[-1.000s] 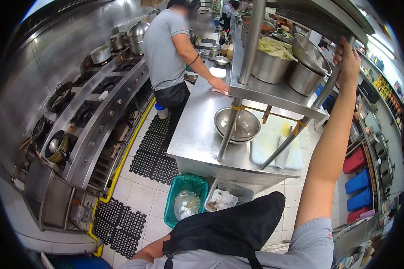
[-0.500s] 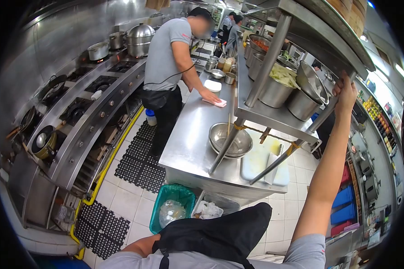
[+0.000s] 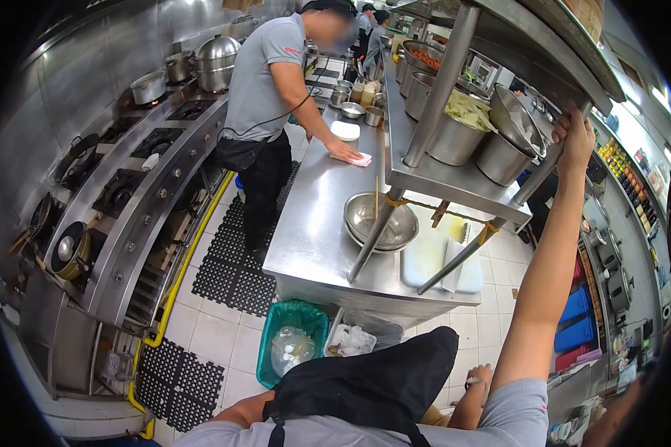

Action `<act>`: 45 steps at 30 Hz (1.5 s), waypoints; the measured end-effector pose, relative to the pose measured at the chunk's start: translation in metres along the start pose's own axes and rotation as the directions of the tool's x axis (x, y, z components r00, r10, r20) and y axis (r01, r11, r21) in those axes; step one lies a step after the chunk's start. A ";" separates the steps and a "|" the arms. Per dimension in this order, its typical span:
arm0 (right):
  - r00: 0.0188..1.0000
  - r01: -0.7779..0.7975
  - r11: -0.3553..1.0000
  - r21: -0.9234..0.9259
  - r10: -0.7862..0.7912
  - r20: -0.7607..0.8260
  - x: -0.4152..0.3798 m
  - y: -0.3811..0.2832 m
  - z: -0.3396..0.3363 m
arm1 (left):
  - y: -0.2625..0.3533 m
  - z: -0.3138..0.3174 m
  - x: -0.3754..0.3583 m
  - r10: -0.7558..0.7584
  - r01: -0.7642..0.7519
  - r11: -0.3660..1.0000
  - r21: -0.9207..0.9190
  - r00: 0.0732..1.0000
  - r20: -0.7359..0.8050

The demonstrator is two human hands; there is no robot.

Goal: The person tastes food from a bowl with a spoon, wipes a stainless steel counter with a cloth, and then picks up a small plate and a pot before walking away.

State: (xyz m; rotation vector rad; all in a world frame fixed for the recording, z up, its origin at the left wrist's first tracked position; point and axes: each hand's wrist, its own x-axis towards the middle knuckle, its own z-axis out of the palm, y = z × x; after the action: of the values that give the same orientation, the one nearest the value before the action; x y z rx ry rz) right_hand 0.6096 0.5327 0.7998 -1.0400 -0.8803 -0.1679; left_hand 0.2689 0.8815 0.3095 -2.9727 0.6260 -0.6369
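Observation:
My right hand (image 3: 575,141), at the end of my raised right arm, has its fingers wrapped round the metal post (image 3: 542,173) of the shelf, just under the upper level. Near it on the lower shelf (image 3: 455,182) stand a steel pot of pale green leaves (image 3: 466,115) and tilted steel bowls (image 3: 516,123). My left hand is out of sight; only part of that arm shows beside the black apron (image 3: 365,372). Below the shelf, steel bowls (image 3: 380,222) with a stick in them rest on the counter (image 3: 306,223), beside a white cutting board (image 3: 425,257) with a broad blade (image 3: 452,261).
A co-worker (image 3: 265,97) presses a pink cloth (image 3: 361,159) on the counter. Stoves with pans (image 3: 73,249) line the left. A green-lined bin (image 3: 294,339) stands on the floor. Another person's hand (image 3: 479,376) shows beside my right arm.
The view has shifted slightly. Another person's hand and forearm have appeared at the bottom, beside my right arm. The co-worker's cloth stays on the counter; my right hand stays on the post.

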 end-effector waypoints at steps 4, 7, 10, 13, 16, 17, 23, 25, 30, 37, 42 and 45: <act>1.000 0.009 1.000 -0.006 -0.009 -0.027 -0.004 -0.002 0.007 | 0.010 0.004 -0.009 -0.027 0.027 1.000 0.000 1.000 0.002; 1.000 0.020 1.000 -0.022 -0.020 -0.023 0.001 0.003 -0.001 | 0.022 0.007 -0.019 -0.054 0.055 0.999 -0.002 0.998 0.011; 1.000 0.012 1.000 -0.003 -0.012 -0.004 0.004 0.003 -0.002 | 0.030 0.007 -0.025 -0.058 0.058 0.998 0.000 0.998 0.035; 0.999 0.010 1.000 -0.014 -0.011 -0.035 -0.003 0.000 0.001 | 0.035 0.003 -0.029 -0.059 0.059 0.998 0.008 0.997 0.056; 1.000 0.014 1.000 -0.008 -0.014 -0.008 0.000 0.000 -0.002 | 0.039 -0.006 -0.031 -0.067 0.066 0.998 0.026 0.995 0.067; 1.000 0.010 1.000 -0.003 -0.010 -0.005 -0.001 0.000 -0.002 | 0.038 -0.011 -0.033 -0.070 0.067 0.997 0.036 0.995 0.072; 1.000 0.017 1.000 0.000 -0.017 -0.001 0.000 0.000 -0.002 | 0.032 -0.031 -0.041 -0.085 0.077 0.993 0.089 0.992 0.089; 1.000 0.015 1.000 -0.010 -0.015 -0.013 -0.001 -0.001 0.000 | 0.032 -0.039 -0.043 -0.092 0.082 0.991 0.105 0.992 0.088; 1.000 0.010 0.999 -0.038 -0.011 -0.020 0.002 0.000 -0.002 | 0.039 -0.046 -0.049 -0.111 0.101 0.987 0.124 0.990 0.085; 0.999 -0.007 0.996 -0.087 0.003 -0.051 0.000 -0.003 0.001 | 0.043 -0.041 -0.039 -0.095 0.087 0.989 0.122 0.994 0.062; 0.998 -0.017 0.997 -0.081 0.012 -0.058 0.003 -0.001 0.001 | 0.052 -0.049 -0.048 -0.122 0.115 0.985 0.132 0.991 0.049; 0.999 -0.001 0.994 -0.109 -0.004 -0.037 0.011 0.005 -0.009 | 0.053 -0.047 -0.047 -0.113 0.107 0.986 0.129 0.993 0.044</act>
State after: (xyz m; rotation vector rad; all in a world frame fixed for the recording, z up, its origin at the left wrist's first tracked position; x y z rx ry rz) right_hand 0.6244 0.5306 0.8021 -1.1346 -0.8455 -0.2382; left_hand 0.1906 0.8541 0.3277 -2.9100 0.4037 -0.5811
